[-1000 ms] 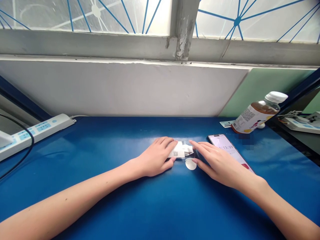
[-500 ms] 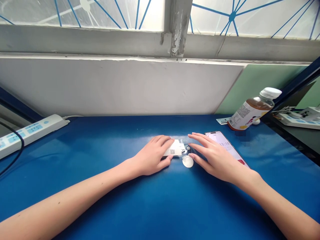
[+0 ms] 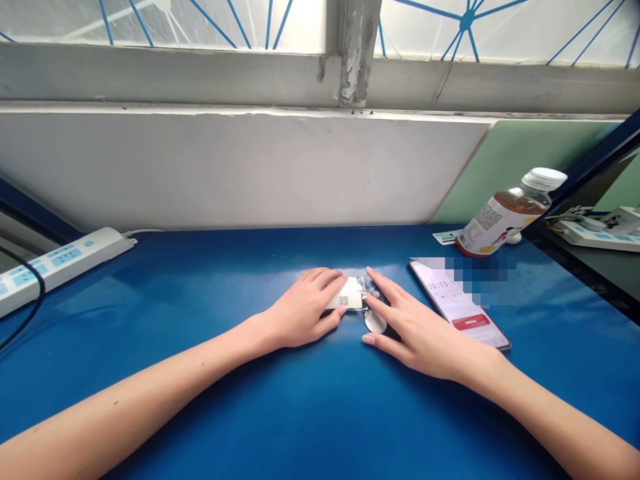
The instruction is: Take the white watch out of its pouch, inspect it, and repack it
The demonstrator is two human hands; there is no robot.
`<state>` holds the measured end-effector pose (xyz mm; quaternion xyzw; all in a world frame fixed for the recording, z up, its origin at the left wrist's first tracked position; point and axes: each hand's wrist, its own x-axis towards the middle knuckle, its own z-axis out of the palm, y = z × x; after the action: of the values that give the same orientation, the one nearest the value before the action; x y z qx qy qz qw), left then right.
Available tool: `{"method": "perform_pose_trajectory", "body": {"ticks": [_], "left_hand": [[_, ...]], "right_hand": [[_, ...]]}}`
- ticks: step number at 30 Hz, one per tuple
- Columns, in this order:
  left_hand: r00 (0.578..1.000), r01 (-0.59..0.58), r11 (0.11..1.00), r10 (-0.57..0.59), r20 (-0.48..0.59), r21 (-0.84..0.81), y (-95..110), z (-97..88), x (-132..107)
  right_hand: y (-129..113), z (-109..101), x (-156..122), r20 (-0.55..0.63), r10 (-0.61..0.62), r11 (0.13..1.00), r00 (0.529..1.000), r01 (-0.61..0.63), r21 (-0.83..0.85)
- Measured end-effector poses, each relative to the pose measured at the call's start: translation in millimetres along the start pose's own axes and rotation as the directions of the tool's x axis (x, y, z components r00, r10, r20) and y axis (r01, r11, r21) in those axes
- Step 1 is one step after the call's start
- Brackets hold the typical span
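Note:
A small white packet (image 3: 346, 297) with a printed code and a clear end lies on the blue table (image 3: 200, 293). My left hand (image 3: 303, 310) rests on its left part, fingers curled over it and thumb at its near edge. My right hand (image 3: 413, 327) lies flat with fingers stretched out, fingertips touching the packet's clear right end. A small white disc (image 3: 375, 322) sits on the table between the thumb and fingers of my right hand.
A phone (image 3: 460, 303) with a lit timer screen lies right of my right hand. A bottle of brown drink (image 3: 507, 213) stands at the back right beside a small card (image 3: 445, 236). A white power strip (image 3: 60, 263) lies at the left edge. A wall and window sill rise behind.
My right hand slid left off the phone onto the packet's right end, its thumb now past the white disc. My left hand has stayed on the packet.

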<state>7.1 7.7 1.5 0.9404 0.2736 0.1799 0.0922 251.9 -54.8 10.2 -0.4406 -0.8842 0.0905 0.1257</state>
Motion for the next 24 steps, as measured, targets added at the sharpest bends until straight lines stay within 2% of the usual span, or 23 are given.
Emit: {"method": "perform_pose_trajectory", "body": {"ticks": [5,14,19,24], "left_hand": [[1.000,0.013,1.000,-0.013,0.024,0.005,0,0.2,0],[0.998,0.052,0.999,-0.053,0.018,0.004,-1,2.6,-1],[0.999,0.046,0.999,-0.046,0.014,0.005,-2,3.2,0],[0.999,0.041,0.999,-0.041,0.029,0.013,-1,3.1,0]], "right_hand": [[9,-5,1,-0.021,0.023,0.996,1.000,-0.025,-0.086],[13,-8,3,-0.179,0.078,0.986,0.981,-0.103,-0.133],[14,-6,5,-0.172,0.046,0.989,0.984,-0.068,-0.128],[13,-6,6,-0.146,0.064,0.997,0.987,-0.069,-0.028]]}}
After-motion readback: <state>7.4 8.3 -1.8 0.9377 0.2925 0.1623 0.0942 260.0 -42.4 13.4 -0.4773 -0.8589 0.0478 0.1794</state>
